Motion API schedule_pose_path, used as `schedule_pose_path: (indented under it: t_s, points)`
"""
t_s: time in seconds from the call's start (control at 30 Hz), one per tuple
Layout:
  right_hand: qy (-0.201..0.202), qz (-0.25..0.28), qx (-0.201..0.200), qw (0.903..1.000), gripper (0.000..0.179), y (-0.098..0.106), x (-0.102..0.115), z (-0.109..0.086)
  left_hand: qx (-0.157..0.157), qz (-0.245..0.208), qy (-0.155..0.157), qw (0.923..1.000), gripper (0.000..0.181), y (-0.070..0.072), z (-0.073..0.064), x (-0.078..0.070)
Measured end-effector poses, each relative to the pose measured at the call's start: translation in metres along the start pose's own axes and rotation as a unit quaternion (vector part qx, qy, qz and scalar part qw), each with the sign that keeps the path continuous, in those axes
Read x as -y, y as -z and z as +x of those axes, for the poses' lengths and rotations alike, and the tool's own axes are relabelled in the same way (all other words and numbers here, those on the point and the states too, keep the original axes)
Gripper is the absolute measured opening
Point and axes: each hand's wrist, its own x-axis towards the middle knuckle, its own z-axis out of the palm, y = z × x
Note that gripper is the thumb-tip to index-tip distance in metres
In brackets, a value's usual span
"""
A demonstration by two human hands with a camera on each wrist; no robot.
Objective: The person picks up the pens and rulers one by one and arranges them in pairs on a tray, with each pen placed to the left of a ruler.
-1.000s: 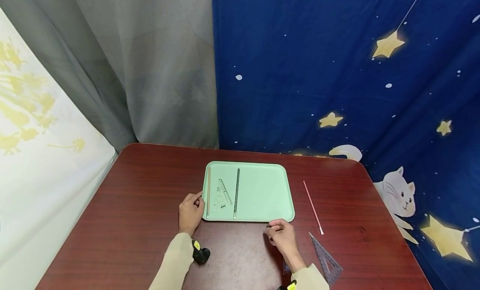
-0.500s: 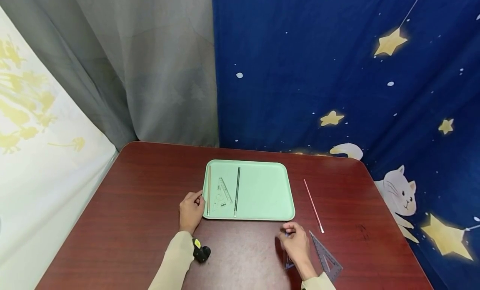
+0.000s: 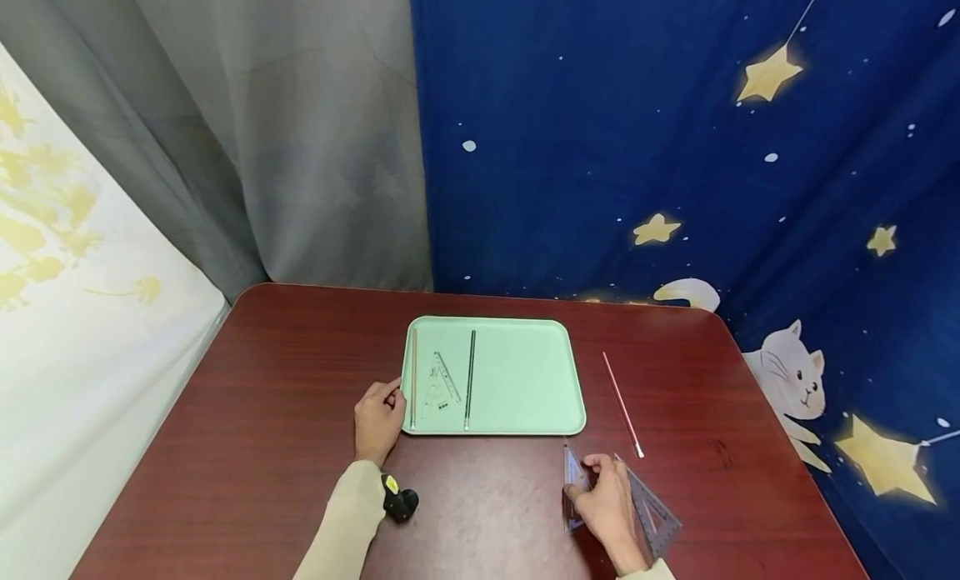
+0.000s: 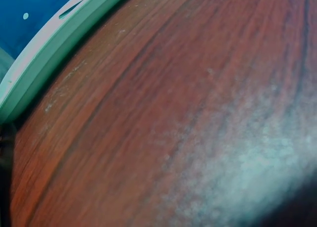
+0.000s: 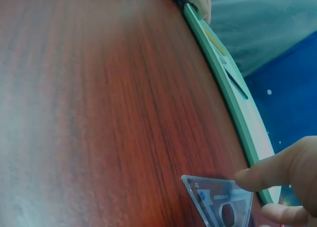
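My left hand [image 3: 378, 422] grips the left rim of a mint-green tray [image 3: 525, 380]. In the tray lie a natural-coloured pencil [image 3: 414, 380], a clear set square [image 3: 447, 378] and a black pencil [image 3: 470, 380]. My right hand [image 3: 609, 501] is over a small bluish clear set square [image 3: 573, 470] in front of the tray. Seen from the right wrist, the thumb [image 5: 270, 172] overlaps the edge of that set square, and a gap separates thumb and fingers. The left wrist view catches only the tray's rim [image 4: 52, 64] and tabletop.
A larger dark-tinted set square [image 3: 637, 485] lies close to the right of my right hand. Farther right and back, a red pencil [image 3: 622, 405] lies on the brown table [image 3: 300, 355]. Curtains [image 3: 337, 147] hang behind the table's far edge.
My right hand has moved right and toward me, away from the tray's front edge, to the small set square, which now shows more. My left hand has stayed at the tray.
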Motion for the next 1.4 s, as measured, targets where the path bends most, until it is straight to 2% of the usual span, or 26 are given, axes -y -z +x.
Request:
schedule_pose_path:
  t_s: [0.33, 0.77, 0.97, 1.1, 1.2, 1.27, 1.4]
  points:
    - [-0.01, -0.046, 0.025, 0.9986, 0.053, 0.0, 0.003, -0.005, -0.012, -0.002, -0.01, 0.9999, 0.024, -0.001, 0.0, 0.004]
    - [-0.012, -0.053, 0.05, 0.9973, 0.051, 0.003, 0.002, 0.0, -0.01, 0.002, -0.006, 0.9999, 0.024, -0.001, -0.001, 0.005]
    - [-0.008, -0.032, 0.049, 0.9983, 0.048, 0.006, 0.001, 0.0, -0.007, 0.006, 0.003, 1.0, 0.024, -0.002, -0.001, 0.003]
    - [-0.025, 0.012, 0.058, 0.9979, 0.042, 0.009, 0.0, 0.001, -0.006, 0.007, 0.01, 0.9999, 0.024, -0.002, -0.001, 0.002]
    - [-0.047, 0.081, 0.082, 0.9922, 0.034, 0.011, -0.003, 0.002, -0.006, 0.007, 0.01, 0.9999, 0.024, -0.002, -0.001, 0.002]
    - [-0.072, 0.136, 0.104, 0.9827, 0.03, 0.011, -0.004, 0.002, -0.006, 0.006, 0.009, 0.9999, 0.024, -0.002, -0.001, 0.002]
    - [-0.128, 0.221, 0.137, 0.9569, 0.026, 0.009, -0.007, 0.003, -0.005, 0.008, 0.008, 0.9999, 0.024, -0.002, -0.001, 0.001]
